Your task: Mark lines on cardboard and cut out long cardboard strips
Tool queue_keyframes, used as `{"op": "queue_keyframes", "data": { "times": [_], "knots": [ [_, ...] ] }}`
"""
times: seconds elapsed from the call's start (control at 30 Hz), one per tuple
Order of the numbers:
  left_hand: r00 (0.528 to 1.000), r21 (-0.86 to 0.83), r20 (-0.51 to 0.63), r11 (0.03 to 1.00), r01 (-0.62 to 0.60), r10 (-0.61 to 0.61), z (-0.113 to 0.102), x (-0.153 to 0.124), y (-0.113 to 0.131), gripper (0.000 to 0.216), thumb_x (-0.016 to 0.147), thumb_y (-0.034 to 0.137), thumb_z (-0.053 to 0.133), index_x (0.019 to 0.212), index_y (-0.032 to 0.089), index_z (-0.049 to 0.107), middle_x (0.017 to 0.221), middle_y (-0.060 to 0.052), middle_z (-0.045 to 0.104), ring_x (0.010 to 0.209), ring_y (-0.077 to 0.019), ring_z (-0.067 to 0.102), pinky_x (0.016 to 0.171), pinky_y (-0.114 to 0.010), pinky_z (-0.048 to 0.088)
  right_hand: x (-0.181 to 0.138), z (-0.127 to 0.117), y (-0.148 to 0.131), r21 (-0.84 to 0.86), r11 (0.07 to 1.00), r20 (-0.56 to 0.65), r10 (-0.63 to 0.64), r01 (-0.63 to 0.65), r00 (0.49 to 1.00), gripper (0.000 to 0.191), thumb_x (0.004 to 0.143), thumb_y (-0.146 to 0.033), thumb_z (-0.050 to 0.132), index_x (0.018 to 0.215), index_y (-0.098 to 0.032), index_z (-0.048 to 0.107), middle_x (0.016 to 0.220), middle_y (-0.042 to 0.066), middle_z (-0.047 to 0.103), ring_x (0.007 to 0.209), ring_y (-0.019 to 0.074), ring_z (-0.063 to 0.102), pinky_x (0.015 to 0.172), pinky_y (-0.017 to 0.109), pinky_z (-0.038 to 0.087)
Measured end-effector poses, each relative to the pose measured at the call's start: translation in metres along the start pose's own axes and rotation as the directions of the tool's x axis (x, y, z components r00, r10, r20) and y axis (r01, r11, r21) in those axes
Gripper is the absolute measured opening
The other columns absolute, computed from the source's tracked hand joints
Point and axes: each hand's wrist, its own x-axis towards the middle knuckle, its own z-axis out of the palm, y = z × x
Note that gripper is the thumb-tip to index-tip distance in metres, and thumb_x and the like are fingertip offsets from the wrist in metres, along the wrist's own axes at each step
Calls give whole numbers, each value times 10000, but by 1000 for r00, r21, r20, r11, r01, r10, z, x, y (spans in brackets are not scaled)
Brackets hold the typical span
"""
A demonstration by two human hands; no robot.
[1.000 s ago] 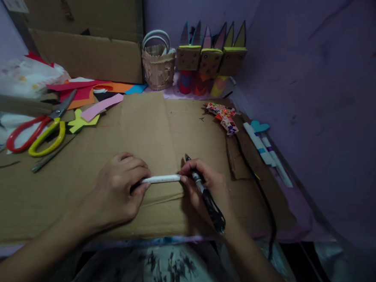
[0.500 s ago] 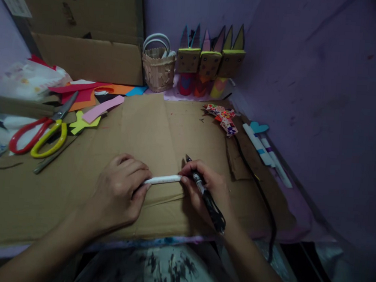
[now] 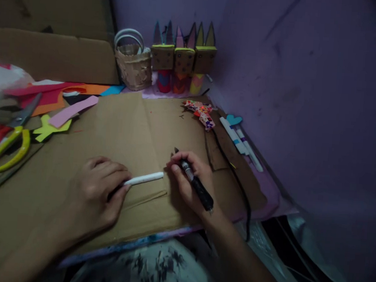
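My left hand (image 3: 96, 192) lies on a sheet of brown cardboard (image 3: 121, 127) with its fingers closed on one end of a thin white rolled stick (image 3: 144, 179). The stick lies flat on the cardboard and points right. My right hand (image 3: 190, 182) rests just past the stick's free end, a small gap between them. Its fingers are wrapped round a black pen (image 3: 194, 182), tip pointing away from me and to the left.
Scissors with yellow and red handles (image 3: 4, 145) and coloured paper scraps (image 3: 54, 101) lie at the left. A small woven basket (image 3: 133, 66) and three cardboard figures (image 3: 182, 59) stand at the back wall. White markers (image 3: 241, 142), a patterned paper piece (image 3: 201, 112) and a black cable (image 3: 237, 179) lie at the right.
My right hand has let go of the stick's right end and drawn slightly away. The view has swung to the right. My left hand still holds the stick.
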Motion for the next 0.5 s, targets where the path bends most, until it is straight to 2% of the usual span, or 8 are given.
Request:
{"op": "queue_keyframes", "data": {
  "times": [0.2, 0.33, 0.5],
  "knots": [
    [998, 58, 3, 996, -62, 62, -2, 3, -5, 126, 837, 160, 539, 953, 198, 571, 862, -56, 646, 781, -203, 597, 804, -436, 443, 0, -2, 0, -27, 1000, -2, 14, -14, 1000, 137, 768, -197, 574, 897, -230, 607, 797, 12, 729, 758, 170, 700, 718, 284, 515],
    [987, 84, 91, 987, -137, 129, -7, 4, -13, 169, 805, 168, 572, 970, 199, 593, 874, -46, 665, 785, -196, 624, 775, -391, 466, 0, -1, 0, 31, 999, -33, 17, -16, 999, 138, 771, -181, 558, 892, -225, 607, 785, 3, 726, 753, 158, 706, 715, 270, 523],
    [995, 51, 37, 995, -90, 88, -2, 0, -26, 194, 775, 209, 585, 955, 280, 599, 849, 3, 660, 755, -218, 612, 729, -407, 462, -1, -1, -1, 95, 995, -37, 45, -41, 998, 150, 766, -161, 538, 888, -221, 602, 757, -17, 711, 703, 134, 699, 653, 224, 521]
  ]
}}
